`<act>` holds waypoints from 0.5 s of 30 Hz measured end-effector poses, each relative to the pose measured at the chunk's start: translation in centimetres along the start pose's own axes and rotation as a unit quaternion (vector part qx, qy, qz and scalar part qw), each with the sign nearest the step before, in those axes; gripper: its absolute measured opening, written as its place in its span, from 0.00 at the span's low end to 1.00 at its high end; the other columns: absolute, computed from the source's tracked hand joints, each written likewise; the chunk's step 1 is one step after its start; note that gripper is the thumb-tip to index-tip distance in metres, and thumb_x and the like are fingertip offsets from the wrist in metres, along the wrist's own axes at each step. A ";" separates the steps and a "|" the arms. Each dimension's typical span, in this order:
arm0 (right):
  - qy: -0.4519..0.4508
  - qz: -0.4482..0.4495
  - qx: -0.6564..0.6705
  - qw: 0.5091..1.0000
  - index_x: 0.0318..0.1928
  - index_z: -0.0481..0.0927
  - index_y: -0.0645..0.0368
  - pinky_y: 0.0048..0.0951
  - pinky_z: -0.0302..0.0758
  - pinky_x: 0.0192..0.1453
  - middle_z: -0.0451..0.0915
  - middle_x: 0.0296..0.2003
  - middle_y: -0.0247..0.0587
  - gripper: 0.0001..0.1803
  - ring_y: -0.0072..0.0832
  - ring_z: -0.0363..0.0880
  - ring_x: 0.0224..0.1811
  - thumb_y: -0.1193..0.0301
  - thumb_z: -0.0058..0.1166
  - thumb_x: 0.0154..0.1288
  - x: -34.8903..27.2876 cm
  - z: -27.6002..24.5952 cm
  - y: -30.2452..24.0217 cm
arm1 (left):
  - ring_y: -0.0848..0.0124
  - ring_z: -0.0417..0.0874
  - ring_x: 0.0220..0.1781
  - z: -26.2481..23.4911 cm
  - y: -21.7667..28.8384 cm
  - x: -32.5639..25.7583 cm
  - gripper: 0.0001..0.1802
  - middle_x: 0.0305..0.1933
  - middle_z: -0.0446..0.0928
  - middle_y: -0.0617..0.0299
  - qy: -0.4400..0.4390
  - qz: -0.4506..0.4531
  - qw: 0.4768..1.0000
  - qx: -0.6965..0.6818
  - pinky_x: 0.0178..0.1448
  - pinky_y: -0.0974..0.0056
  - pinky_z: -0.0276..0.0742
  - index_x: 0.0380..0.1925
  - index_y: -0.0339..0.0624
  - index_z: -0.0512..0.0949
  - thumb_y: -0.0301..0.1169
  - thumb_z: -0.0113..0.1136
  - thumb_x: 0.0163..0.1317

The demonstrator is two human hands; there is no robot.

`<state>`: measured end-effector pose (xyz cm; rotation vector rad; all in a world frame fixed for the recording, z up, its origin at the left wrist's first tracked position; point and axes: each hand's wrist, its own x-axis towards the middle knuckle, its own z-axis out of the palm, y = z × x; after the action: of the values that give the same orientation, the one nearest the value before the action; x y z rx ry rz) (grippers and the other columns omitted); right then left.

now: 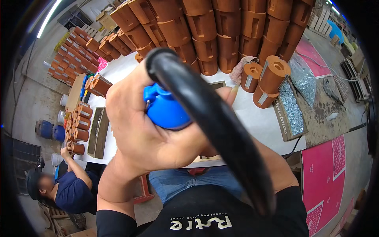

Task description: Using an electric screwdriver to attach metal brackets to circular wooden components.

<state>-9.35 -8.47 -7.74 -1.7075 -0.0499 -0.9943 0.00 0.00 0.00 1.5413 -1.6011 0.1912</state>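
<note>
Close to the camera, my left hand (136, 138) is wrapped round a blue-bodied tool (167, 112). Its rounded blue end shows between my fingers; the rest of it is hidden, so its exact kind cannot be made out. A thick black hose (221, 118), blurred and curved, arches from beside the hand across to the lower right. My right forearm (276, 164) reaches in from the right, but my right hand is mostly hidden behind the hose and the left hand. One fingertip pokes out past the hose; whose hand it belongs to is unclear.
Tall stacks of brown cylinders (201, 27) line the far side of the white table (252, 118). Loose brown cylinders (272, 75) stand to the right, beside a wooden tray of screws (291, 114) and a clear bag (303, 79). At left, a co-worker (71, 189) handles a brown cylinder near a narrow wooden tray (96, 134).
</note>
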 end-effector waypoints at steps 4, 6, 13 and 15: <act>-0.018 0.000 0.038 0.999 0.35 0.80 0.59 0.34 0.79 0.36 0.82 0.27 0.47 0.22 0.41 0.85 0.31 0.61 0.72 0.40 0.2 0.2 0.7 | 0.78 0.72 0.24 -0.3 0.7 -0.5 0.15 0.22 0.73 0.64 0.017 -0.024 1.000 -0.006 0.31 0.72 0.66 0.21 0.37 0.76 0.34 0.72 0.44; -0.036 0.056 0.049 0.997 0.38 0.80 0.59 0.34 0.79 0.38 0.82 0.28 0.47 0.24 0.39 0.85 0.31 0.62 0.73 0.40 -0.5 0.8 0.8 | 0.76 0.74 0.28 -0.9 0.9 -1.4 0.17 0.25 0.74 0.63 -0.007 -0.056 0.998 -0.037 0.34 0.71 0.68 0.24 0.36 0.76 0.37 0.72 0.45; 0.120 0.085 0.142 0.979 0.44 0.77 0.62 0.22 0.77 0.33 0.82 0.34 0.36 0.17 0.20 0.80 0.31 0.72 0.67 0.55 -1.5 -1.2 -2.2 | 0.78 0.70 0.22 -2.7 -2.4 -5.3 0.38 0.21 0.69 0.65 -0.035 -0.102 0.983 -0.149 0.27 0.71 0.67 0.49 0.36 0.75 0.48 0.78 0.43; 0.205 0.107 0.153 0.961 0.44 0.77 0.62 0.20 0.76 0.28 0.82 0.34 0.37 0.16 0.17 0.79 0.28 0.75 0.64 0.56 -2.7 -3.1 -3.5 | 0.77 0.68 0.22 -1.0 -5.0 -10.0 0.38 0.21 0.68 0.65 -0.001 -0.218 0.971 -0.094 0.27 0.70 0.66 0.51 0.36 0.75 0.47 0.78 0.44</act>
<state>-14.60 -8.45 -6.58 -1.1740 0.2353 -1.0955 3.26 6.86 -8.26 1.6968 -1.2048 -0.2001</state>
